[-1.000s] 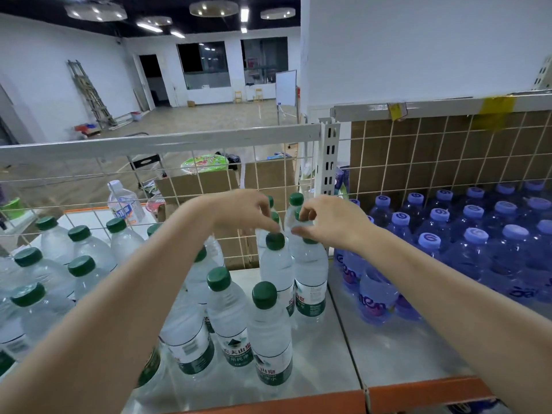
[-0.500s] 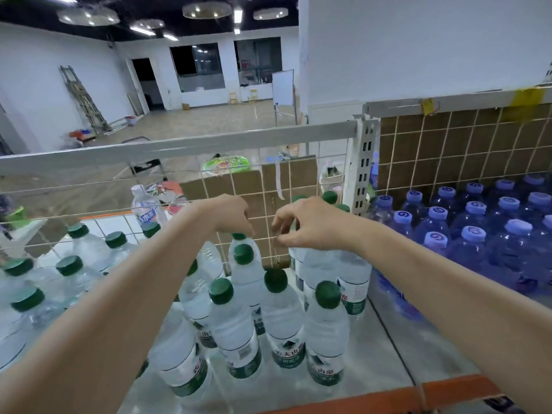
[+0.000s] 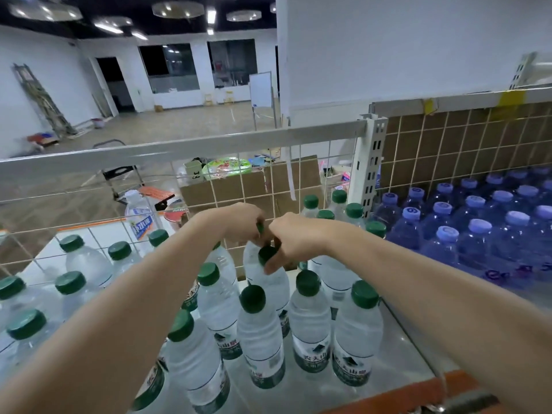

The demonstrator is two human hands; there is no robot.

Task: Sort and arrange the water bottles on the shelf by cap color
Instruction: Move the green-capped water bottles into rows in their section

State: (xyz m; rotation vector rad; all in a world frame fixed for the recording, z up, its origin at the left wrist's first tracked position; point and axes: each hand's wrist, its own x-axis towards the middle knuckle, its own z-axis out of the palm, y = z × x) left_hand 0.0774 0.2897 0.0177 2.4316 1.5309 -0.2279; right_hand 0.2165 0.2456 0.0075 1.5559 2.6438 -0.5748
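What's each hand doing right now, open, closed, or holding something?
Left hand: fingers curled round a green cap, mostly hidden.
Right hand: pinching the green-capped clear plastic water bottle at its neck.

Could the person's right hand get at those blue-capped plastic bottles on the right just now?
Probably not at once: the right hand is pinching a green-capped clear bottle. Once freed, the blue-capped plastic bottles stand open from above, past the white upright post.

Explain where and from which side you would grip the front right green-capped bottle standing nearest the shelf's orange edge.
Grip the green-capped bottle by its neck, just under the cap, coming down from above. It stands upright with close neighbours on its left, so its sides look cramped, while the cap stands free. The right forearm crosses just above it, so it should probably move away first.
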